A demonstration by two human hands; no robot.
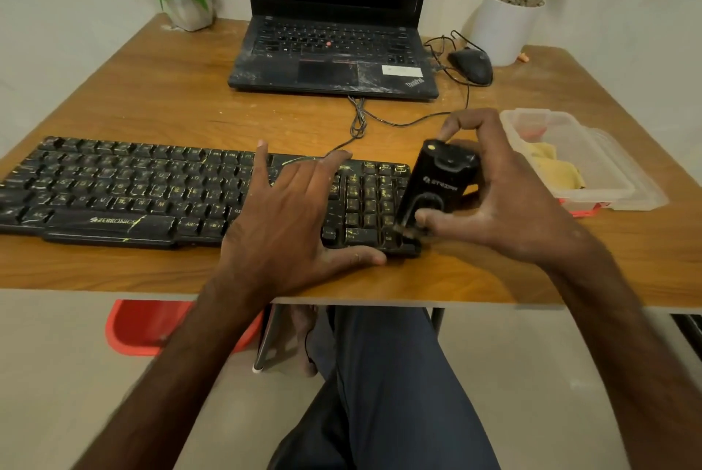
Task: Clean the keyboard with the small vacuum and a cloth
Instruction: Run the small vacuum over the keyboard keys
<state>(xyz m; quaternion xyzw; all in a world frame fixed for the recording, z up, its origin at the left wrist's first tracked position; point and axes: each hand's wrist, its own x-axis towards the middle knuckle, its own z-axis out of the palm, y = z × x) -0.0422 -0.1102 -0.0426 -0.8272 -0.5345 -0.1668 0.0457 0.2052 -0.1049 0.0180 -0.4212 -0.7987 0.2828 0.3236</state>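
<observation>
Closest in, the person's knees are tucked under the counter, and there's a red seat down there too. The keyboard lies close to the counter's front edge. The left hand rests on its right half, fingers straight and spread, thumb along the front rim. It's gripping nothing, just pinning the board down. The right hand grips the vacuum with the thumb on its front and the fingers curled round the back. The nozzle points down at the near right corner of the numpad.

What could go sideways: the keyboard's so near the edge that a hard drag toward the body might scoot it off if the left hand lets up. The yellowish streaks look smeared on, so suction alone probably won't shift them, and bearing down harder might pop a keycap. The cloth sits in a tub just beside the right hand, so a wide swing could knock it.

Hard to make out: the nozzle tip is blurred and half behind the thumb, so no telling if it touches the keys or if the thing's even running. The keys under the left hand are hidden, and the keyboard's left end is cut off. The cloth only shows through cloudy plastic. Further back are a laptop with its screen cropped, a mouse and a pot.
</observation>
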